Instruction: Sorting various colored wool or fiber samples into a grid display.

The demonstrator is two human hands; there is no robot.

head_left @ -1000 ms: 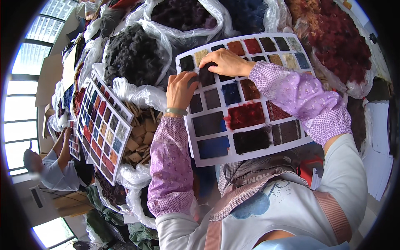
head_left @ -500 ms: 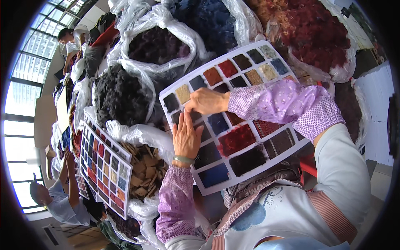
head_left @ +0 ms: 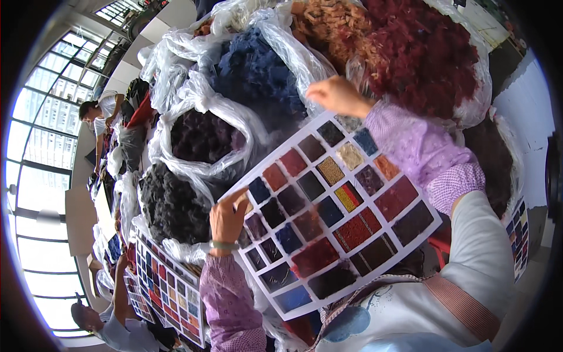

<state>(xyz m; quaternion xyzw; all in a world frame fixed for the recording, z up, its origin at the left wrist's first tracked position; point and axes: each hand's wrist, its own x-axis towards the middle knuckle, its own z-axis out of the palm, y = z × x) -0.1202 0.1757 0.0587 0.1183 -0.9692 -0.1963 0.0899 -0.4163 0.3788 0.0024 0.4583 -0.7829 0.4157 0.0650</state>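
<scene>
A white sample board (head_left: 384, 267) set with rows of coloured textile swatches lies tilted before my body. My left hand (head_left: 227, 226), with a bracelet at its wrist, grips the board's left edge and covers some swatches there. My right hand (head_left: 339, 97) is raised past the board's far edge, apart from it, over the bags. Its fingers are pressed together in a pinch; what they hold, if anything, is too small to make out. Among the swatches are a red one (head_left: 315, 257), a black one (head_left: 332, 283) and a blue one (head_left: 293, 298).
Clear plastic bags hold blue fibre (head_left: 252, 67), dark purple fibre (head_left: 202, 135), black fibre (head_left: 173, 202), orange fibre (head_left: 334, 29) and dark red fibre (head_left: 422, 53). More swatch boards (head_left: 170, 287) stand at the left. Two people (head_left: 108, 322) work along the left side, by tall windows (head_left: 44, 152).
My right hand has lifted off the board and moved up to the bags. My left hand has shifted left to the board's edge. The board has turned and come nearer to me.
</scene>
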